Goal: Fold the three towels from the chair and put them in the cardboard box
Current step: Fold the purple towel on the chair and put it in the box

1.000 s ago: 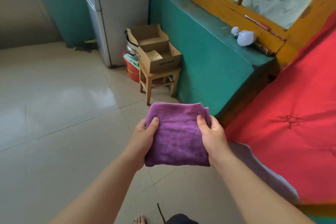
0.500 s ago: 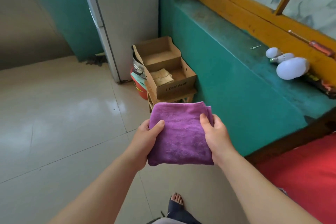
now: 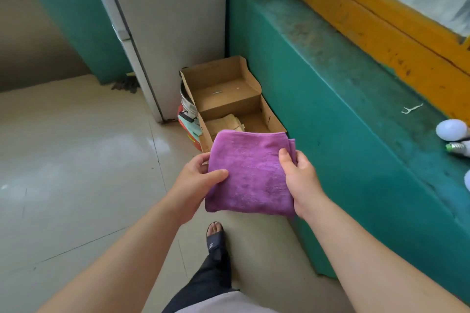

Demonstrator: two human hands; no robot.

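Observation:
A folded purple towel [image 3: 250, 175] hangs flat between both hands at mid-frame. My left hand [image 3: 195, 183] grips its left edge with the thumb on top. My right hand [image 3: 301, 180] grips its right edge the same way. Just beyond the towel stands the open cardboard box [image 3: 273, 119], lid flap raised at the back. A folded beige item [image 3: 225, 123] lies inside it. The towel hides the box's near wall and whatever the box rests on.
A grey fridge [image 3: 165, 20] stands behind the box, with a metal pot [image 3: 187, 104] and red bucket [image 3: 181, 115] at the box's left. A teal ledge [image 3: 343, 109] runs along the right, bearing light bulbs [image 3: 452, 129]. Tiled floor [image 3: 76, 160] spreads left. My sandalled foot [image 3: 215, 236] is below the towel.
I have walked closer to the box while holding the towel; the box now sits right behind the towel's far edge. The red bedspread has left the view.

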